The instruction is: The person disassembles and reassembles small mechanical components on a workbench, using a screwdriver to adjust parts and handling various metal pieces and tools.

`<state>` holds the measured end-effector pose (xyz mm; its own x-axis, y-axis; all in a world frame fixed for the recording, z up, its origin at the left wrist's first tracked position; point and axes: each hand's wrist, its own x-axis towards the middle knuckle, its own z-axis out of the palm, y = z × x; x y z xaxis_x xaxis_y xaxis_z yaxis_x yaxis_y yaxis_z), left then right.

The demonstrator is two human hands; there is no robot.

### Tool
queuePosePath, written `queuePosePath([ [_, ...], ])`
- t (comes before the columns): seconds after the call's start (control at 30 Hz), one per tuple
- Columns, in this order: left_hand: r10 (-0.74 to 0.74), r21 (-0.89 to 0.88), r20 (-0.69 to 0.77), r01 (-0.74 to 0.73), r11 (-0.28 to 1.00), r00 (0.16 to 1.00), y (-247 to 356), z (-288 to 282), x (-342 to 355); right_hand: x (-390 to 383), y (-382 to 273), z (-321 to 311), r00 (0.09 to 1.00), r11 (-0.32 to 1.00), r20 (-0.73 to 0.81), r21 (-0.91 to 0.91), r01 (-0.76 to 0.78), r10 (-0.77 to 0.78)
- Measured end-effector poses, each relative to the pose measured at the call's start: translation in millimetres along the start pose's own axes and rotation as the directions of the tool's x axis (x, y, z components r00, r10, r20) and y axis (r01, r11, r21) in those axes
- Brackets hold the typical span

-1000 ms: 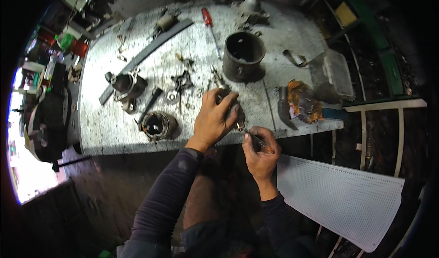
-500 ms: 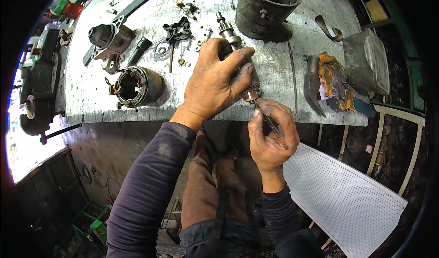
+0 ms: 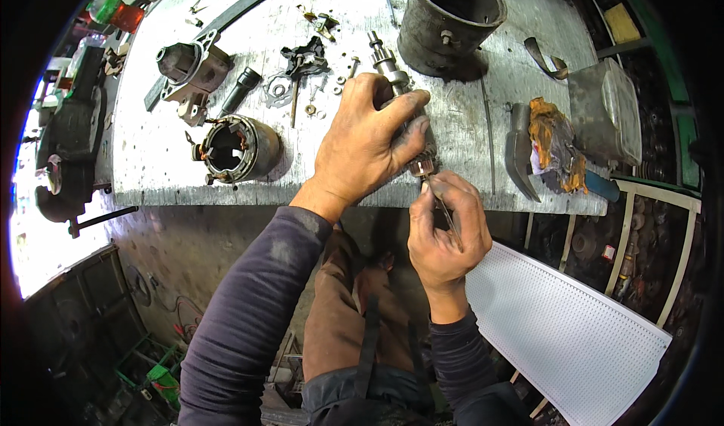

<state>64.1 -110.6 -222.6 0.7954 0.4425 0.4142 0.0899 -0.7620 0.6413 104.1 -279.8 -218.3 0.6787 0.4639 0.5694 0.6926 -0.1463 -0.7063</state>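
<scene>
Long grey metal shaft with toothed rings [image 3: 387,64] and thin dark metal stick [image 3: 453,228]: since the earlier frame, the stick has turned to point more along the shaft.
Where the shaft is: it slants over the worn white counter [image 3: 458,128], far end up the counter and copper-coloured end [image 3: 422,169] near the front edge. I cannot tell how much of it rests on the counter.
Left hand [image 3: 373,134]: curled around the middle of the shaft, thumb on one side, fingers on the other.
Right hand [image 3: 450,230]: nearly closed, thumb and first finger pinching the stick. Its tip looks right at the copper end, but I cannot tell if they touch.
Good way to do it: I think the left hand should hold the shaft very still. Small, soft pushes seem best, because a hard one could slip or scratch the copper. Keep the left thumb out of the stick's way.
Close by: a big dark round metal can [image 3: 431,32] stands past the shaft; loose little nuts [image 3: 310,110] lie left of it, so don't knock them.
</scene>
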Motion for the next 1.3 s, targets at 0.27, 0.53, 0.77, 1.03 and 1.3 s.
queuePosePath([
  [0.27,0.012,-0.016,-0.042,-0.013,1.000,0.999,0,1,3,1,-1,-1,1.000,0.998,0.001,-0.051,0.023,-0.023],
  [0.53,-0.001,0.002,0.017,0.001,1.000,1.000,1,-2,4,-2,-2,0,1.000,0.999,-0.006,-0.037,0.026,-0.026],
  [0.77,-0.007,-0.028,-0.023,0.006,1.000,1.000,-1,2,3,-7,-1,4,0.999,0.998,-0.036,-0.044,0.038,-0.040],
  [1.03,0.014,-0.011,-0.019,-0.014,1.000,1.000,-3,3,4,-10,-1,4,0.998,0.998,-0.028,-0.026,0.060,-0.061],
  [1.3,0.014,-0.020,-0.018,-0.015,1.000,1.000,-4,3,3,-7,0,10,0.999,0.996,-0.004,-0.077,0.048,-0.048],
])
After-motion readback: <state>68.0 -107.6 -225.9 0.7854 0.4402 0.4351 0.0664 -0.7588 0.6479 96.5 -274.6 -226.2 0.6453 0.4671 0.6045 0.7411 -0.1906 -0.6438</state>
